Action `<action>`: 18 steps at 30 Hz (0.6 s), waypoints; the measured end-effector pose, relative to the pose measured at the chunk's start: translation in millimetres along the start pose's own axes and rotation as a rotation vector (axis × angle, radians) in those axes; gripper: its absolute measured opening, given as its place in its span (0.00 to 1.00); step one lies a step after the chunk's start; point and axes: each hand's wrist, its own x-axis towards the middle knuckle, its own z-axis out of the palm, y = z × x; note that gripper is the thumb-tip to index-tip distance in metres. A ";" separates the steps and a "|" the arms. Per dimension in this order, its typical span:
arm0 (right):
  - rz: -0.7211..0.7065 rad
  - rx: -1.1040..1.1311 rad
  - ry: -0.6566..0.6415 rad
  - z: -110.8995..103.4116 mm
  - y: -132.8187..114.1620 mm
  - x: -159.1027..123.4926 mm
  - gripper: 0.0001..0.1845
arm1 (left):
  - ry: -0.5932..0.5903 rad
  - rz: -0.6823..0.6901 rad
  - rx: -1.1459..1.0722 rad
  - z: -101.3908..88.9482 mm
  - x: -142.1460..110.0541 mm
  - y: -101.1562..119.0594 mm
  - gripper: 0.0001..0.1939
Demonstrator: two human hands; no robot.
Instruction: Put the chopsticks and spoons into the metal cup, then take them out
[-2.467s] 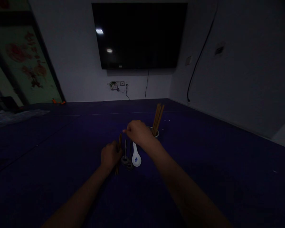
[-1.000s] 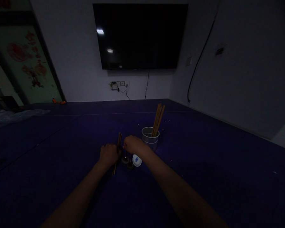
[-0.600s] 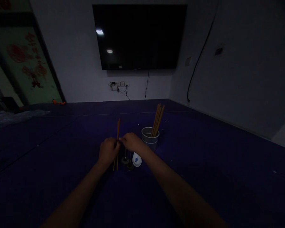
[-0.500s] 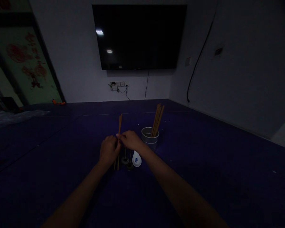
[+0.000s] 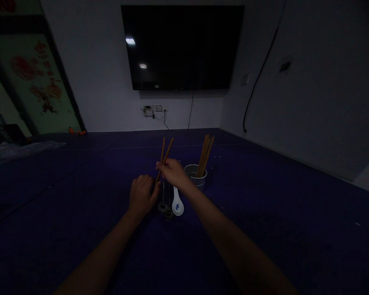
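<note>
My right hand [image 5: 174,171] pinches a pair of wooden chopsticks [image 5: 166,152], whose upper ends spread apart in a V. Just left of it, my left hand [image 5: 143,194] rests low over the purple surface. Its thumb stands away from its bent fingers, and no object shows in it. Below the right hand lie a white spoon [image 5: 178,207] with a blue pattern and two dark metal spoons [image 5: 162,207], side by side. Beyond the right wrist stands a metal cup [image 5: 199,181] with several wooden chopsticks [image 5: 205,155] leaning in it.
The purple surface [image 5: 80,184] runs to the wall, with small white bits scattered on it. Clear plastic wrap [image 5: 33,150] and an orange item [image 5: 76,131] lie at the far left. A television [image 5: 184,47] hangs above wall sockets [image 5: 156,109].
The chopsticks have been lifted off the surface, up and to the right, in my right hand. My left hand has let go of them and stays nearly in place.
</note>
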 end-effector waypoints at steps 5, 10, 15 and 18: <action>-0.053 0.095 0.041 -27.4 -6.8 1.7 0.16 | -0.050 0.009 0.001 -0.6 0.5 6.0 0.16; -0.052 0.106 -0.001 -45.3 -10.4 -0.3 0.17 | -0.135 -0.023 0.021 -0.5 0.2 11.9 0.16; -0.069 0.071 0.168 -61.6 -13.8 -4.3 0.17 | -0.183 -0.056 0.086 2.3 -1.4 11.4 0.16; -0.046 0.103 0.224 -73.1 -17.3 -6.6 0.16 | -0.204 -0.069 0.096 3.8 -3.1 9.8 0.16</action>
